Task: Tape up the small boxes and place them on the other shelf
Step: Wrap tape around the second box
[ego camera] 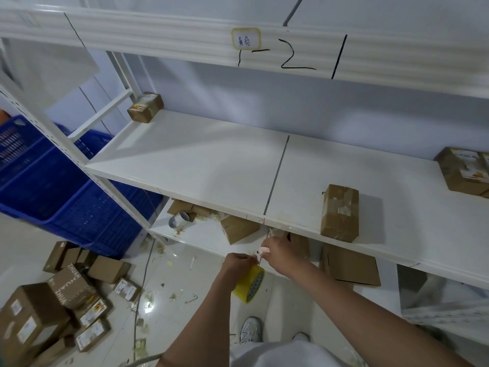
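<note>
A yellow roll of tape [250, 283] hangs below my left hand [238, 262], which grips it with curled fingers. My right hand [277, 251] pinches a small pink-handled cutter [264, 251] right beside the left hand, at the tape's free end. Both hands are in front of the white shelf's edge [291, 229]. A small taped brown box [340, 213] stands upright on that shelf near its front. Another small box [145, 107] sits at the shelf's far left corner, and a third box [464, 170] lies at the right.
Under the shelf a lower board holds brown boxes [238, 229], a flat carton [349, 266] and a grey tape roll [178, 219]. Several cartons [66, 292] are heaped on the floor at left. Blue plastic crates [53, 181] stand behind them. Scraps litter the floor.
</note>
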